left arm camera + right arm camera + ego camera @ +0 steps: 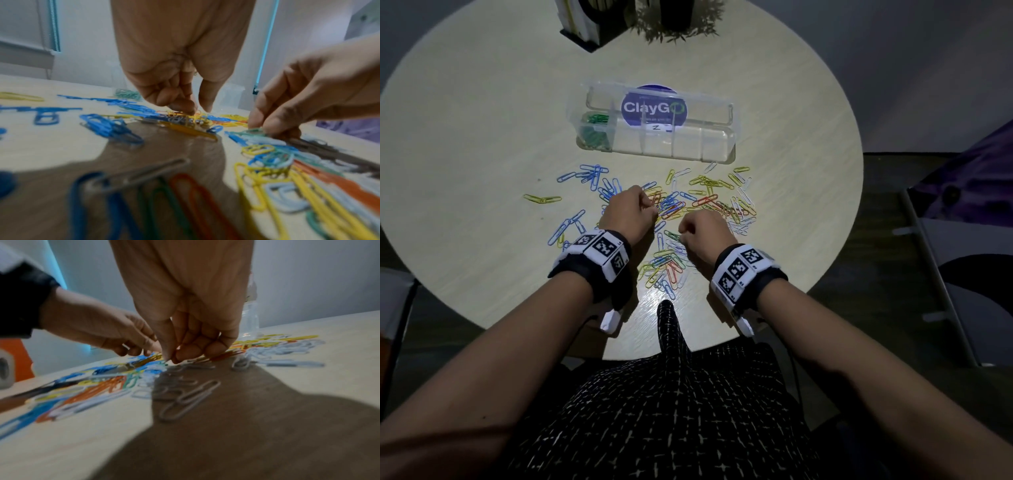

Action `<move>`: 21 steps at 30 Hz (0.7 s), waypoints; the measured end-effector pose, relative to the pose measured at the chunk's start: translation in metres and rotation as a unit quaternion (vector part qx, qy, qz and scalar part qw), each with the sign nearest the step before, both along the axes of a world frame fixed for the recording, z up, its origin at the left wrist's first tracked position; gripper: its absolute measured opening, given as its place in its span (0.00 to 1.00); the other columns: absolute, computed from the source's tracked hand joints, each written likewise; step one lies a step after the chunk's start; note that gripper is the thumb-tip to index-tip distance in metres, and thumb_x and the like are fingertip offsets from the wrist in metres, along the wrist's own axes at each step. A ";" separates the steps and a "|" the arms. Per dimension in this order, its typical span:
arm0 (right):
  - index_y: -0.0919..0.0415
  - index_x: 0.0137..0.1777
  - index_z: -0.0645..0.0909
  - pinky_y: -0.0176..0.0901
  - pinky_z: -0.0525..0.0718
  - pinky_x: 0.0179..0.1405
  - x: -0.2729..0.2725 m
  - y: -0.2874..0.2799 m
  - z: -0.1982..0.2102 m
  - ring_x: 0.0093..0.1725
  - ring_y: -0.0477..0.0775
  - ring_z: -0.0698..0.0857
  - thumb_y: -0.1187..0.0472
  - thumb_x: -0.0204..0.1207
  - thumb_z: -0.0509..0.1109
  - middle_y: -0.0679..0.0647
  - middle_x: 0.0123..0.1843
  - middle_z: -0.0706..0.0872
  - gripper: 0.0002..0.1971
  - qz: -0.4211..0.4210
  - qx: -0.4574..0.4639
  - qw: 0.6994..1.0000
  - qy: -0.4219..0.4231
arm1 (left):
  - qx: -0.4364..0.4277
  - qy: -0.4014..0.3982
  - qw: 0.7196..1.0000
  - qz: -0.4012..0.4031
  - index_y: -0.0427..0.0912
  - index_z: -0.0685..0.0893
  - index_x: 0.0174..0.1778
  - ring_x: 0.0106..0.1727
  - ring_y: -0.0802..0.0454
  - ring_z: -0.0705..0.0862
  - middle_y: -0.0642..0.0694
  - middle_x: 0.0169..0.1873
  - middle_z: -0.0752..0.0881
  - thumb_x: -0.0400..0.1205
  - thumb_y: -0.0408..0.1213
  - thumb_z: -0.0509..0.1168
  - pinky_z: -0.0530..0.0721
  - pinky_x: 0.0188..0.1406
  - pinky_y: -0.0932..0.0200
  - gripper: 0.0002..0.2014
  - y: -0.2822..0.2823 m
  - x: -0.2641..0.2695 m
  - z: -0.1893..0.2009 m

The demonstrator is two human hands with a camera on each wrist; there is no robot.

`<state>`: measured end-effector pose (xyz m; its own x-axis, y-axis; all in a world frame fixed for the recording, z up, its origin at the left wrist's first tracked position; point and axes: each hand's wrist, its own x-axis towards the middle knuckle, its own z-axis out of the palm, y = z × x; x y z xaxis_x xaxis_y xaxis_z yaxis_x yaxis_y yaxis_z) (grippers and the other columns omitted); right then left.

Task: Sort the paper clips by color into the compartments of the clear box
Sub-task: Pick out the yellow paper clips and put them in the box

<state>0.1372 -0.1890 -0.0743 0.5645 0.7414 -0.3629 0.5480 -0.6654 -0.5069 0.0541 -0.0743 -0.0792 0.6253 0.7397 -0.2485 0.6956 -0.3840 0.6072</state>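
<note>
Paper clips of coloured plastic-coated wire (674, 205) lie scattered on the round pale wooden table (465, 137), near the clear plastic compartment box (654, 120); only green ones (595, 128) are sorted, in its leftmost compartment. Left hand (631, 212) pinches into the pile, what it holds I cannot tell. Right hand (703, 233) pinches a green clip (254, 130), which probably must go next to that green compartment.

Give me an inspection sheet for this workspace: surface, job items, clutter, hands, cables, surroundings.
Surface: round pale table.
Job items: clear box, green clips in its leftmost compartment, other compartments look empty; loose clips of mixed colours scattered in front.
Clutter: holder and plant at far edge.
Hands: left hand and right hand both curled over the pile; holds unclear.
Cables: nothing seen.
Surroundings: dim room, chair at right.
</note>
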 end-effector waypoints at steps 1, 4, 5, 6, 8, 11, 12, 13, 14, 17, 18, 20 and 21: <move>0.65 0.50 0.85 0.51 0.81 0.59 -0.002 0.002 0.000 0.57 0.64 0.83 0.66 0.76 0.65 0.64 0.53 0.87 0.08 0.015 -0.013 1.000 -0.021 | -0.018 -0.019 0.999 0.023 0.41 0.81 0.45 0.55 0.42 0.83 0.39 0.50 0.87 0.81 0.38 0.65 0.78 0.53 0.55 0.04 0.000 -0.001 0.001; 0.65 0.49 0.85 0.53 0.82 0.58 -0.005 0.008 0.002 0.54 0.65 0.85 0.67 0.77 0.62 0.63 0.51 0.88 0.09 0.060 -0.046 0.994 -0.084 | -0.102 -0.062 0.988 0.094 0.41 0.80 0.40 0.44 0.45 0.81 0.40 0.40 0.84 0.84 0.40 0.62 0.76 0.47 0.59 0.09 0.001 -0.003 -0.001; 0.66 0.49 0.84 0.53 0.82 0.57 -0.006 0.010 0.003 0.54 0.65 0.85 0.67 0.77 0.62 0.63 0.51 0.88 0.09 0.070 -0.056 0.991 -0.097 | -0.165 -0.097 0.973 0.127 0.39 0.79 0.37 0.37 0.47 0.80 0.41 0.35 0.82 0.85 0.40 0.60 0.77 0.40 0.61 0.12 0.001 -0.002 -0.001; 0.66 0.49 0.83 0.53 0.82 0.57 -0.006 0.011 0.005 0.54 0.65 0.84 0.67 0.76 0.63 0.63 0.51 0.87 0.08 0.076 -0.066 0.990 -0.104 | -0.239 -0.140 0.947 0.164 0.39 0.78 0.33 0.28 0.50 0.79 0.42 0.30 0.79 0.86 0.38 0.58 0.78 0.30 0.64 0.15 0.000 -0.001 -0.001; 0.65 0.51 0.81 0.54 0.79 0.58 -0.008 0.013 0.007 0.56 0.65 0.83 0.64 0.75 0.65 0.62 0.54 0.86 0.08 0.082 -0.085 0.988 -0.102 | -0.357 -0.192 0.886 0.225 0.40 0.74 0.31 0.14 0.59 0.72 0.45 0.26 0.72 0.87 0.35 0.53 0.69 0.15 0.71 0.17 0.000 0.001 0.002; 0.63 0.50 0.80 0.51 0.78 0.57 -0.008 0.013 0.010 0.55 0.63 0.83 0.63 0.74 0.67 0.62 0.52 0.85 0.07 0.081 -0.104 0.987 -0.087 | -0.428 -0.222 0.831 0.278 0.39 0.71 0.32 0.12 0.61 0.69 0.47 0.26 0.68 0.88 0.33 0.49 0.64 0.11 0.74 0.17 0.001 0.000 0.006; 0.62 0.47 0.79 0.48 0.78 0.53 -0.007 0.013 0.011 0.53 0.62 0.83 0.63 0.73 0.67 0.62 0.48 0.84 0.05 0.070 -0.095 0.990 -0.082 | -0.433 -0.225 0.824 0.286 0.39 0.73 0.33 0.14 0.61 0.73 0.46 0.27 0.71 0.88 0.33 0.49 0.68 0.13 0.75 0.17 0.001 -0.002 0.006; 0.61 0.43 0.78 0.46 0.77 0.48 -0.005 0.014 0.013 0.49 0.61 0.82 0.64 0.72 0.66 0.60 0.43 0.82 0.02 0.054 -0.080 0.993 -0.074 | -0.438 -0.224 0.821 0.290 0.38 0.75 0.34 0.18 0.60 0.79 0.45 0.30 0.76 0.88 0.35 0.50 0.75 0.18 0.74 0.17 0.002 -0.003 0.006; 0.60 0.40 0.76 0.46 0.76 0.46 -0.005 0.016 0.015 0.45 0.60 0.81 0.65 0.72 0.65 0.59 0.40 0.80 0.01 0.036 -0.058 0.996 -0.065 | -0.452 -0.225 0.814 0.288 0.38 0.77 0.36 0.24 0.60 0.83 0.44 0.33 0.80 0.88 0.37 0.49 0.81 0.26 0.72 0.18 0.001 -0.004 0.005; 0.59 0.35 0.75 0.47 0.78 0.46 -0.009 0.024 0.026 0.43 0.58 0.78 0.65 0.71 0.66 0.58 0.37 0.79 0.05 0.024 0.006 0.999 -0.034 | -0.547 -0.257 0.740 0.295 0.34 0.79 0.40 0.38 0.50 0.83 0.39 0.36 0.84 0.89 0.45 0.46 0.84 0.45 0.60 0.23 -0.003 -0.005 0.004; 0.58 0.35 0.76 0.46 0.77 0.47 -0.012 0.026 0.031 0.43 0.57 0.77 0.64 0.71 0.67 0.57 0.37 0.79 0.05 0.031 0.016 0.999 -0.027 | -0.575 -0.269 0.712 0.300 0.32 0.79 0.41 0.35 0.49 0.84 0.37 0.33 0.86 0.89 0.47 0.46 0.86 0.39 0.59 0.25 -0.005 -0.004 0.005; 0.59 0.36 0.80 0.44 0.77 0.46 -0.012 0.028 0.039 0.42 0.55 0.77 0.62 0.71 0.70 0.56 0.36 0.79 0.04 0.021 0.038 0.999 -0.014 | -0.614 -0.279 0.670 0.311 0.29 0.77 0.38 0.20 0.51 0.82 0.37 0.21 0.84 0.89 0.47 0.45 0.81 0.19 0.68 0.27 -0.010 -0.001 0.008; 0.61 0.39 0.84 0.43 0.77 0.46 -0.008 0.027 0.042 0.42 0.54 0.77 0.62 0.71 0.71 0.56 0.37 0.81 0.04 0.001 0.053 0.999 -0.011 | -0.620 -0.276 0.659 0.324 0.29 0.76 0.36 0.13 0.53 0.78 0.38 0.19 0.81 0.89 0.45 0.45 0.76 0.12 0.71 0.27 -0.011 0.001 0.009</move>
<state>0.1294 -0.1622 -0.0325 0.5706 0.7755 -0.2701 0.5608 -0.6083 -0.5616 0.0546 -0.0857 -0.0699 0.5269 0.3377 -0.7799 0.0119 0.9147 0.4041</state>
